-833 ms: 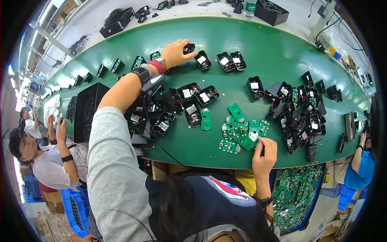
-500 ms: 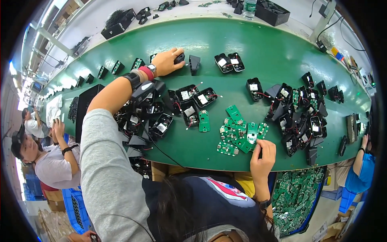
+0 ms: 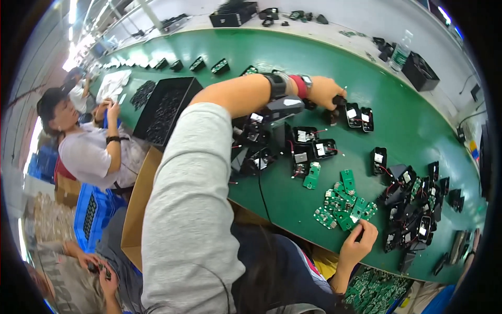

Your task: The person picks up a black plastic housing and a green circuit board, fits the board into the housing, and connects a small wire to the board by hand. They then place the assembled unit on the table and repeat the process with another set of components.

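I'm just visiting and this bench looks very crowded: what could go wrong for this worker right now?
The left hand stretches far across the green table to grip a small black housing, and the forearm passes over open housings; a sleeve or wrist strap might snag their thin wires. The right hand touches a loose heap of green circuit boards near the table's edge, so one could slide off.

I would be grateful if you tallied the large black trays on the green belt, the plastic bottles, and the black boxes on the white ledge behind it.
Large black tray: 1
Clear plastic bottle: 1
Black boxes on the white ledge: 2
Total: 4
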Available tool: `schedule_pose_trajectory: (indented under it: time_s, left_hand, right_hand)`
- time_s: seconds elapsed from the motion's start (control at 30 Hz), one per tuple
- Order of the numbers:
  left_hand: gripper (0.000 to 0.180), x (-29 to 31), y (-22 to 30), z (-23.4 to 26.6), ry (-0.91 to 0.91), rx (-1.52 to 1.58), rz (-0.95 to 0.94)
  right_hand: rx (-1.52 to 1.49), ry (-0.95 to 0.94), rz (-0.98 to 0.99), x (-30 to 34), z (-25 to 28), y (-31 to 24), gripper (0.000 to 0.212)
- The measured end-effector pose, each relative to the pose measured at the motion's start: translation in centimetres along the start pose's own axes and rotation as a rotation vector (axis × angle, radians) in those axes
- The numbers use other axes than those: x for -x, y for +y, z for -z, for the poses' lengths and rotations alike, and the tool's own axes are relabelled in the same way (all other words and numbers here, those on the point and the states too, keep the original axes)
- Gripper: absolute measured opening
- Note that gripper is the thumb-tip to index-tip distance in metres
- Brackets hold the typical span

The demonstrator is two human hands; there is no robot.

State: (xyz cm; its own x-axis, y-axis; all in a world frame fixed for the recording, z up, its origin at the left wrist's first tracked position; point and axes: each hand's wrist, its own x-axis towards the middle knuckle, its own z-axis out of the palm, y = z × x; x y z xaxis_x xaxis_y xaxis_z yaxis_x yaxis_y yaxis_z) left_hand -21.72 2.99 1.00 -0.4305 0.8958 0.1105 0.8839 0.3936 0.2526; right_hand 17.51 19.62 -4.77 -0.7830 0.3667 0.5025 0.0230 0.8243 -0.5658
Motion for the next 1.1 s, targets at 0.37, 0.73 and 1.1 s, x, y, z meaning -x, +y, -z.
schedule_pose_trajectory:
  time_s: [0.37, 0.73, 1.1]
  left_hand:
    - [0.055, -0.2, 5.2, -0.5, 0.019, -0.023, 0.3]
    - [0.05, 5.1, 8.1, 3.9, 0.396, 0.104, 0.264]
    - [0.032, 48.9, 13.9, -7.4, 1.145, 0.029, 1.51]
  right_hand:
    - [0.019, -0.044, 0.082, -0.3, 0.0, 0.5, 0.011]
    - [-0.031, -0.036, 0.1, -0.3, 0.0, 0.7, 0.012]
    - [-0.023, -0.11, 0.106, -0.7, 0.7, 0.7, 0.012]
